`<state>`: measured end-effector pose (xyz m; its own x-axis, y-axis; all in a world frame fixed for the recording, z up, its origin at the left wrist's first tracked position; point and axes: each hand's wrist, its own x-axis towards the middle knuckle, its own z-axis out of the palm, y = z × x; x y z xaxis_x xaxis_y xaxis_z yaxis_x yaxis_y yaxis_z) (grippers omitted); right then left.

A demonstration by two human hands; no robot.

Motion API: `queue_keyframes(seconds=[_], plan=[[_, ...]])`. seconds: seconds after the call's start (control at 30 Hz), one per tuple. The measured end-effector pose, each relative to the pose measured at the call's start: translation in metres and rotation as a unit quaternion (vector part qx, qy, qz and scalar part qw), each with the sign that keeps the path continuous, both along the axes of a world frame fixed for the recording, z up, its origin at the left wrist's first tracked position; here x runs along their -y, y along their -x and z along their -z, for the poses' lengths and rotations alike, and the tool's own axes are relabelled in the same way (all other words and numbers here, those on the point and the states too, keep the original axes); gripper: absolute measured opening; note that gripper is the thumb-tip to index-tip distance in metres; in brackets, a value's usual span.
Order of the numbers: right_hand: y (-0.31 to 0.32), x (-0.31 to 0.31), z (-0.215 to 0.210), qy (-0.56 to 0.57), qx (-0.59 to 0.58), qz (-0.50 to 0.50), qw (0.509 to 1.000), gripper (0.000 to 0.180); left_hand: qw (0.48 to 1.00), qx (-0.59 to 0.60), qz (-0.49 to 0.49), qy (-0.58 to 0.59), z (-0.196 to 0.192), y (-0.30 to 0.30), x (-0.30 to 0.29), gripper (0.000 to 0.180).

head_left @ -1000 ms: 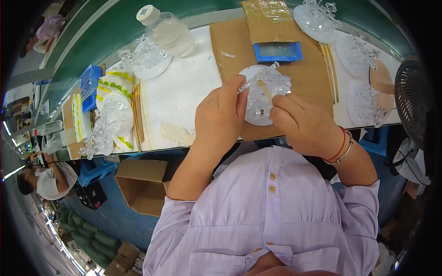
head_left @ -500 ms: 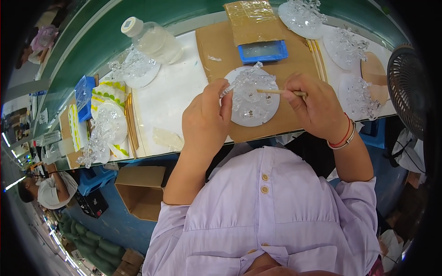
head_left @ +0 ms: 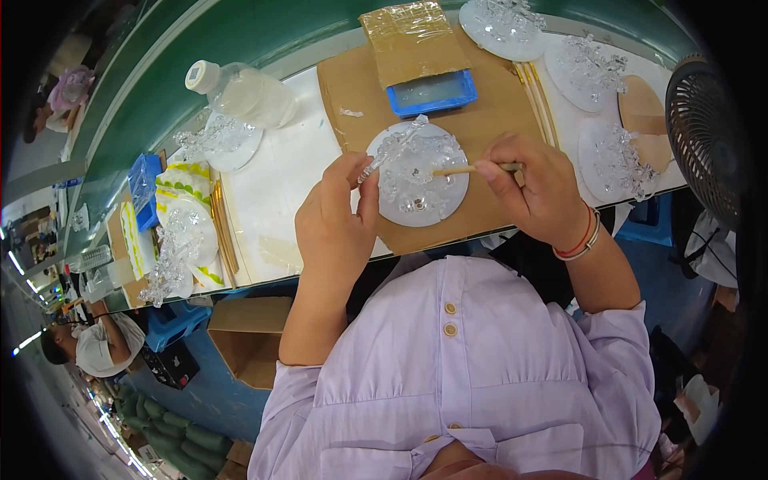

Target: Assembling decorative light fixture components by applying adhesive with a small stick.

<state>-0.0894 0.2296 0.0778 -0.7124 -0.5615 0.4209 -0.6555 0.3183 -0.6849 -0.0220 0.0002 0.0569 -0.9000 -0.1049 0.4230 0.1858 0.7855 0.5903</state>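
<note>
A round white disc [head_left: 442, 210] lies on the brown cardboard in front of me, with clear sparkling crystal-like pieces [head_left: 398, 188] spread over it. At its left edge my left hand [head_left: 338, 214] pinches a clear beaded stem [head_left: 367, 170] between thumb and fingers. From the right, my right hand [head_left: 534, 186] grips a thin wooden stick [head_left: 458, 170]. The stick's tip is over the middle of the disc, close to the clear pieces; whether it touches them I cannot tell.
Beyond the disc stands a blue tray [head_left: 432, 94] partly under a taped cardboard flap [head_left: 412, 40]. A clear bottle [head_left: 254, 94] stands at the back left. More discs with clear pieces [head_left: 588, 72] lie on both sides. A black fan [head_left: 704, 140] is at the right.
The whole view has shifted, so table and hands appear farther left. My hands keep their holds, and the stick's tip has moved slightly lower over the disc.
</note>
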Motion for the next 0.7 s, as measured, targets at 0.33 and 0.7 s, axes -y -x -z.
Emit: queue_keyframes(seconds=[0.33, 0.7], plan=[[-0.011, -0.005, 0.003, 0.003, -0.059, -0.023, 0.998, 0.015, 1.0, 0.005, -0.005, 0.011, -0.001, -0.003, 0.002, 0.029], [-0.027, -0.021, 0.018, 0.078, -0.062, -0.006, 0.995, 0.013, 0.999, 0.027, -0.029, 0.013, -0.004, -0.005, -0.002, 0.028]])
